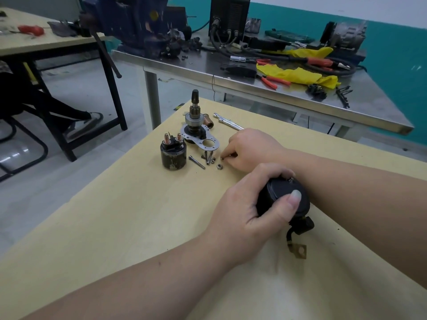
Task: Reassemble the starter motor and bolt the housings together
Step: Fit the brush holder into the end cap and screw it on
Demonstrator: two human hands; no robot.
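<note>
Lower right of frame, the left hand point(251, 204) grips the black motor housing point(283, 198); the right hand point(250, 148) pinches a small fastener point(222, 158) at centre, which could slip and roll off the table point(115, 215).

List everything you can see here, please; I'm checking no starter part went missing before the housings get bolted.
motor housing: 1, black, near table, gripped in left hand, lead with brass lug hanging below
solenoid: 1, black, two copper terminals, upright on near table
pinion shaft on plate: 1, silver, upright behind solenoid
long bolt: 1, silver, lying right of solenoid
nut: 1, silver, near the bolts
socket wrench: 1, silver, far edge of near table
yellow rag: 1, steel bench behind
pliers: 1, orange handles, steel bench
left hand: holds housing
right hand: fingers pinch a small fastener
</note>
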